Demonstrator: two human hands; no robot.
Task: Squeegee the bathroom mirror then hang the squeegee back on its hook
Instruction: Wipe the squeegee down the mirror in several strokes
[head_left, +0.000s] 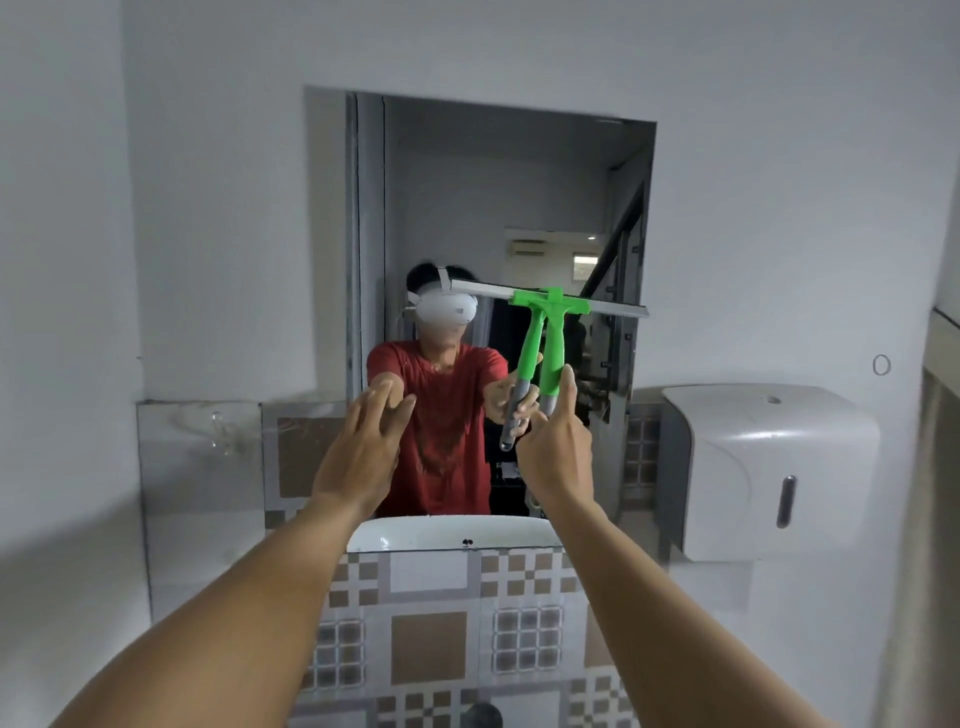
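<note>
The head camera looks straight at the bathroom mirror (498, 197), which is set in a pale wall above a band of brown-and-white patterned tiles. The right hand (558, 447) is closed round the grey lower end of the green squeegee (550, 332), thumb raised along the handle, and holds the tool upright with its metal blade bar lying level against the glass, about halfway up the mirror and toward its right side. The handle and its reflection stand side by side, which suggests the blade is touching or very nearly touching the glass.

The left hand (363, 452) holds nothing; its fingers are spread and reach forward toward the lower part of the mirror, near the glass, though I cannot tell whether they touch it.

As for progress, the work looks to be in the wiping stage. The blade sits at mid-height, so this seems to be part of a downward pass on the right half. The picture is soft, and I cannot make out water, streaks or a clear line between wiped and unwiped glass, so how much of the mirror is finished is not shown.

What is left, by my reading: completing the pass down to the bottom edge, covering any remaining width on the left, then hanging the tool up. A small ring-shaped hook (881, 365) on the right wall, above the white paper dispenser (769, 467), is a likely place for it, but that is a guess.
</note>
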